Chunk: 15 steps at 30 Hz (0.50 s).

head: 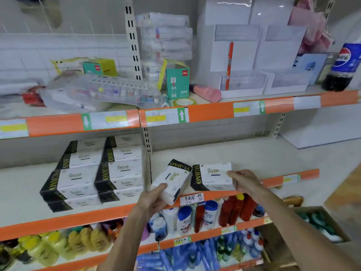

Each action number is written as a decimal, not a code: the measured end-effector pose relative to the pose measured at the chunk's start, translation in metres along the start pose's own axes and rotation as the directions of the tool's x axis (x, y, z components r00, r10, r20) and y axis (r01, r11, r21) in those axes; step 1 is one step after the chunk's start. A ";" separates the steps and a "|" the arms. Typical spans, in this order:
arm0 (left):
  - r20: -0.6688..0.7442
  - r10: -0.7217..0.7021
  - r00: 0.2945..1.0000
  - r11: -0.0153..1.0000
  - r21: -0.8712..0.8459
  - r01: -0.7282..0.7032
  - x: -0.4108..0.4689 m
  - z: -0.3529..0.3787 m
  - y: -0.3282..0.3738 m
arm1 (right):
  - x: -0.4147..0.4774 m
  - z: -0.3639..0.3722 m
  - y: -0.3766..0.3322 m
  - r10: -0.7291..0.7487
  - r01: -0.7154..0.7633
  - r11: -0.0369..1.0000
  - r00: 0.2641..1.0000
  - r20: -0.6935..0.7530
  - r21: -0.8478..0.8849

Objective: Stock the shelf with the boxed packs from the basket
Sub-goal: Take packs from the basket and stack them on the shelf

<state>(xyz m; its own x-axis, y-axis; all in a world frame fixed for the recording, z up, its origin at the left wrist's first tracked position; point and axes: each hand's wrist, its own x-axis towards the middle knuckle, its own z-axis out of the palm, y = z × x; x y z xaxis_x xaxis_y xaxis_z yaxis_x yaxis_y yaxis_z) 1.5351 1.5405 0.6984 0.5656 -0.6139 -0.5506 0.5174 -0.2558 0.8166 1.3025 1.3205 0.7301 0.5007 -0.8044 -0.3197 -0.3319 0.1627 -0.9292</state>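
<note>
My left hand (pixel 154 200) grips a white-and-black boxed pack (pixel 172 178), held tilted over the front edge of the middle shelf (pixel 254 159). My right hand (pixel 244 180) holds a second boxed pack (pixel 213 177) by its right end, and it rests flat on the same shelf. Left of the shelf divider, two stacks of the same packs (pixel 97 173) stand side by side. The basket is not in view.
The upper shelf holds a green box (pixel 177 81), tape (pixel 182 102), a pink cup (pixel 207 92), clear display stands (pixel 242 83) and a cola bottle (pixel 341 69). Lower shelves carry bottles (pixel 205 214). A cardboard box (pixel 320 225) sits at the lower right.
</note>
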 end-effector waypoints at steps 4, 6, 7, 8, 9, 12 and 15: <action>-0.031 -0.023 0.999 0.998 -0.061 0.021 0.012 0.006 0.007 | 0.020 0.000 -0.012 0.037 -0.037 0.998 0.999 0.010 -0.054; -0.045 -0.025 0.999 0.997 -0.080 0.021 0.017 0.007 0.011 | 0.029 0.002 -0.019 0.052 -0.052 0.997 0.999 0.008 -0.061; -0.064 -0.019 0.998 0.996 -0.085 0.013 0.020 0.006 0.012 | 0.034 0.004 -0.020 0.046 -0.046 0.997 0.999 0.000 -0.059; -0.078 -0.019 0.997 0.995 -0.097 0.011 0.023 0.004 0.013 | 0.040 0.004 -0.020 0.054 -0.054 0.997 0.999 0.002 -0.054; -0.091 -0.022 0.996 0.994 -0.106 0.012 0.026 0.004 0.014 | 0.046 0.006 -0.020 0.057 -0.057 0.997 0.998 0.009 -0.052; -0.137 -0.037 0.990 0.982 -0.187 0.010 0.029 0.008 0.018 | 0.059 0.009 -0.020 0.057 -0.055 0.997 0.998 0.024 -0.056; -0.223 -0.065 0.973 0.967 -0.255 0.006 0.036 0.023 0.017 | 0.077 0.008 -0.018 0.070 -0.068 0.997 0.997 0.042 -0.043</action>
<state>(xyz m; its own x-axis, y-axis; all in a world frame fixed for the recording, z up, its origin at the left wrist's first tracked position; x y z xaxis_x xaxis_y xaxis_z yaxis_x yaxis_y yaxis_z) 1.5497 1.4971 0.6968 0.6597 -0.4137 -0.6274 0.6675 -0.0608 0.7421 1.3534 1.2605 0.7205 0.5095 -0.7662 -0.3917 -0.3992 0.1927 -0.8964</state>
